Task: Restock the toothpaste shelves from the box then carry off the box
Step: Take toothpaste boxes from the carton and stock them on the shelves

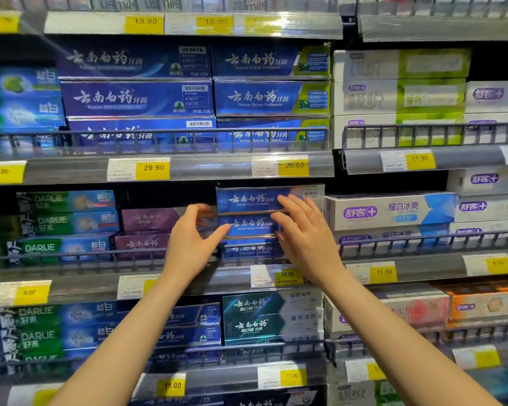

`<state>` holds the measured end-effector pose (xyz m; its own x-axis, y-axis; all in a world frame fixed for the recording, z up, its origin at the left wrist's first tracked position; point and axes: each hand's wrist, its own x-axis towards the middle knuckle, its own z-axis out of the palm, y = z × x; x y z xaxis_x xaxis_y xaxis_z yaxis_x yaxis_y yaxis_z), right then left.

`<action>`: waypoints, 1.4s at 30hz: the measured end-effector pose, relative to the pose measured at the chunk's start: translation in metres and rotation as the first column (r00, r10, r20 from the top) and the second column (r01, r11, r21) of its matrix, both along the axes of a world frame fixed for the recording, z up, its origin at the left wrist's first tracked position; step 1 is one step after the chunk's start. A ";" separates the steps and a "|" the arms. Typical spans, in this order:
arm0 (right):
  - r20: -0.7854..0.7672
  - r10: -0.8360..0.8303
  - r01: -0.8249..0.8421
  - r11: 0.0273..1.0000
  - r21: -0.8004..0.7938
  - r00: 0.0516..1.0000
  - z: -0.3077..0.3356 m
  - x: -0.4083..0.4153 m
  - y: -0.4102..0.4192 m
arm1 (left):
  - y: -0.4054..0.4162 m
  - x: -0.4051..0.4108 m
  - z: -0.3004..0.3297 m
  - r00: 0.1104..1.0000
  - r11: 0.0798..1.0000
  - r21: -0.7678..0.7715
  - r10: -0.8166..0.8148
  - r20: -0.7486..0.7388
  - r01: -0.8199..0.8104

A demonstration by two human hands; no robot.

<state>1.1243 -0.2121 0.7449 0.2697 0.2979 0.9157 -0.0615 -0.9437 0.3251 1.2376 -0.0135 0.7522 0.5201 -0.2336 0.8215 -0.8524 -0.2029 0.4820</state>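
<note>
3 blue toothpaste cartons (248,212) stacked, both hands (304,238) touching.

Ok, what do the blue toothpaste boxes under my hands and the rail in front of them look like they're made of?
Blue toothpaste boxes: probably glossy printed cardboard, judging by their sharp folded edges and the sheen on their faces. Rail: dark grey with a matte finish and thin upright bars; it could be coated metal or plastic, and the look alone doesn't settle which.
</note>
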 end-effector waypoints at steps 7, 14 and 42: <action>-0.142 -0.045 0.054 0.997 0.062 0.989 -0.027 -0.026 -0.007 | 0.007 -0.002 -0.017 0.948 0.938 0.179 0.267 0.173 -0.297; -0.218 -0.126 0.183 0.947 0.265 0.968 -0.041 -0.044 0.001 | -0.002 -0.012 -0.029 0.930 0.928 0.166 0.297 0.215 -0.335; -0.721 -0.391 0.766 0.568 0.301 0.572 -0.159 -0.272 0.045 | -0.085 -0.138 -0.151 0.734 0.764 0.614 -0.531 0.424 0.198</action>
